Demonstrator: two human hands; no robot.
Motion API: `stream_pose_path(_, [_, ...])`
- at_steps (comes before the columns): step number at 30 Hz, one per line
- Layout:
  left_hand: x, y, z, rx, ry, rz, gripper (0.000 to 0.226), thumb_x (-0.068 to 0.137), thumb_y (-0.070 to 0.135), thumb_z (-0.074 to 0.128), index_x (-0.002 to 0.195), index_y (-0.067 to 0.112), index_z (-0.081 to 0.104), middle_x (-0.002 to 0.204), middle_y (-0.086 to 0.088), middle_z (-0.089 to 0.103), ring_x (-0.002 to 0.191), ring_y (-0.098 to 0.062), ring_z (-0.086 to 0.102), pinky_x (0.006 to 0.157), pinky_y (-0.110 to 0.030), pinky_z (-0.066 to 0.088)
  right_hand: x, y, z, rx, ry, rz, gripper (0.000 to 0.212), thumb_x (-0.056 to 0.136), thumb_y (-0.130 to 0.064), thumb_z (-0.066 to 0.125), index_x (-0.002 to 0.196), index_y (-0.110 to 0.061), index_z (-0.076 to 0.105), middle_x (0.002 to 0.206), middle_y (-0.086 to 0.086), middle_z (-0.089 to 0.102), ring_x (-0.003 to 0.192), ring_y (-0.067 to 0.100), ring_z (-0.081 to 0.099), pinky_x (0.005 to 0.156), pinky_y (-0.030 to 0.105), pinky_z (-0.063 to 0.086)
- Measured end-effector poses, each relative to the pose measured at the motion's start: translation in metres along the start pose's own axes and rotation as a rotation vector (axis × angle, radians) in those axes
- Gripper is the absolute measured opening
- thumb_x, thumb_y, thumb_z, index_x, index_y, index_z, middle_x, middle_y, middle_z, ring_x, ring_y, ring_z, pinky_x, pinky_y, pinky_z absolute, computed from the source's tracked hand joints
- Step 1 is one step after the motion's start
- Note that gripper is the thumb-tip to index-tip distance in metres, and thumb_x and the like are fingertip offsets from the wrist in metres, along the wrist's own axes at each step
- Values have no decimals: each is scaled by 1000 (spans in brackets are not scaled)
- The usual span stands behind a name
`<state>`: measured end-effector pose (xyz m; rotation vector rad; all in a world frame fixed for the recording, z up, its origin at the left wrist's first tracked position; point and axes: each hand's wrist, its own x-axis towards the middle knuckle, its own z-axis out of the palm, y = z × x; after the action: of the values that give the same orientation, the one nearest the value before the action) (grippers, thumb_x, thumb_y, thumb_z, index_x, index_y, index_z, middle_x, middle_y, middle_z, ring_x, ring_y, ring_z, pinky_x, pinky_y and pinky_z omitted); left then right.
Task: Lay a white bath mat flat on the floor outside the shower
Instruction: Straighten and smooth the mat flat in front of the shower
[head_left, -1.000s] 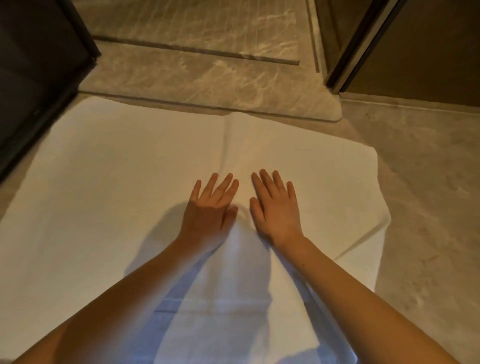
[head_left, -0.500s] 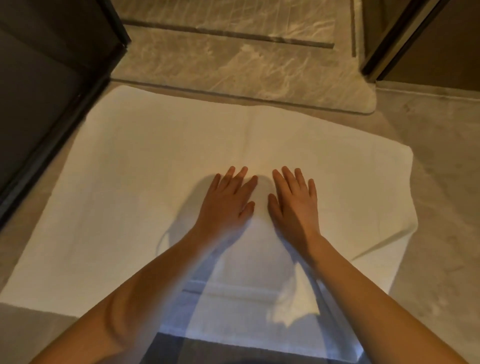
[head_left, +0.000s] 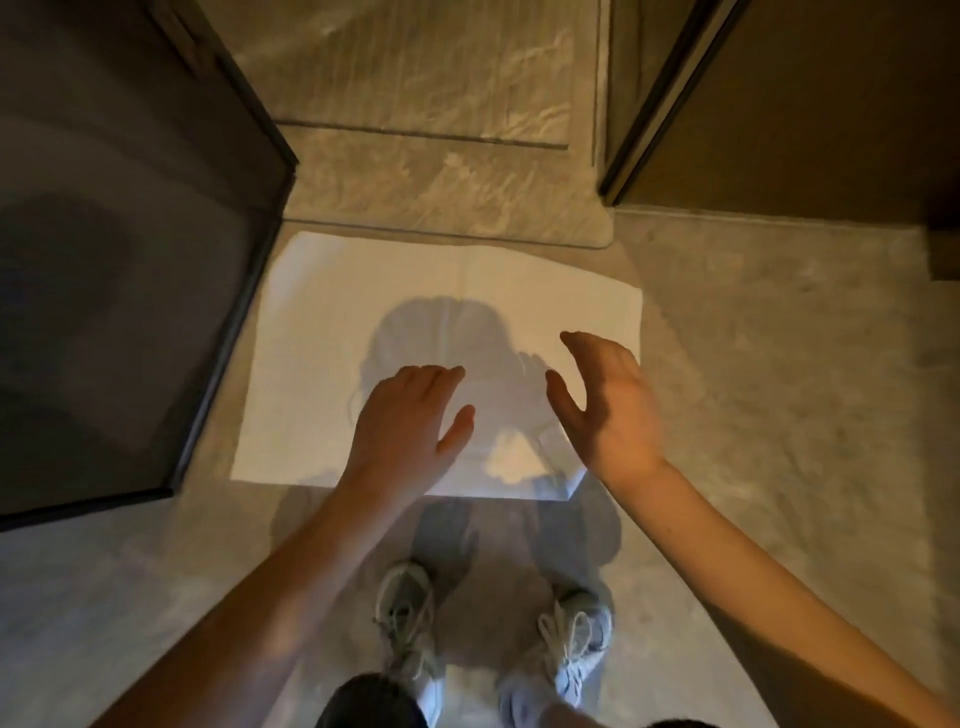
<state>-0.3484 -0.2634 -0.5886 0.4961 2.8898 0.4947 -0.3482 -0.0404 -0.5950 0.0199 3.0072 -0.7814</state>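
Observation:
The white bath mat (head_left: 332, 322) lies spread on the stone floor just in front of the shower threshold (head_left: 447, 208). Its near right corner looks slightly folded or lifted. My left hand (head_left: 410, 421) hovers above the mat's near middle, palm down, fingers loosely curved, holding nothing. My right hand (head_left: 608, 400) is raised over the mat's right side, turned edge-on with the fingers apart, also empty. Both hands cast shadows on the mat.
A dark glass panel (head_left: 119, 291) with a black frame stands at the left. A dark door or wall (head_left: 810, 104) closes off the right rear. My two sneakers (head_left: 410, 623) stand on the floor just behind the mat. Bare stone floor (head_left: 779, 415) extends to the right.
Both hands have lifted off the mat, where they were pressed flat. The view has pulled up and back, so the whole mat and my feet now show.

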Motion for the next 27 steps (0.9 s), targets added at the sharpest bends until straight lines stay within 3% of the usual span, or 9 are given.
stream_pose_path(7, [-84, 116, -273, -74, 39, -22, 52, 95, 41, 39, 131, 8, 57, 125, -7, 65, 113, -25, 61, 93, -38, 51, -79, -158, -276, -20, -64, 19, 47, 97, -29, 57, 137, -4, 54, 134, 16, 58, 126, 35, 51, 105, 47, 43])
stream_pose_path(12, [-142, 172, -407, -77, 141, 22, 51, 95, 42, 44, 132, 9, 57, 130, -9, 62, 120, -27, 58, 100, -40, 48, -130, -249, -408, -26, -4, -2, 47, 97, -30, 57, 138, -7, 53, 138, 14, 57, 128, 33, 50, 107, 47, 41])
stream_pose_path(16, [-185, 187, -462, -32, 160, 139, 54, 96, 44, 39, 138, 13, 52, 143, -9, 52, 132, -29, 47, 109, -45, 38, -167, -288, -455, -78, 8, 20, 53, 100, -44, 45, 146, -16, 45, 147, 9, 49, 137, 30, 42, 112, 49, 34])
stream_pose_path(21, [-231, 182, -465, -47, 134, 190, 55, 94, 46, 43, 139, 14, 52, 144, -9, 50, 133, -33, 47, 108, -55, 39, -215, -296, -453, -140, -18, 37, 60, 98, -58, 27, 150, -29, 35, 157, 1, 36, 146, 25, 27, 119, 44, 17])
stream_pose_path(25, [-245, 178, -459, -89, 203, 192, 52, 94, 41, 49, 135, 10, 56, 140, -11, 54, 132, -31, 48, 107, -54, 41, -230, -282, -451, -161, 17, 69, 60, 98, -58, 26, 151, -29, 34, 156, 1, 36, 145, 24, 29, 118, 45, 22])
stream_pose_path(27, [-238, 183, -467, -72, 182, 165, 55, 96, 47, 42, 136, 12, 56, 139, -10, 55, 131, -31, 49, 110, -51, 37, -229, -275, -458, -159, 51, 84, 61, 98, -59, 24, 150, -29, 35, 156, 1, 38, 145, 24, 31, 117, 46, 25])
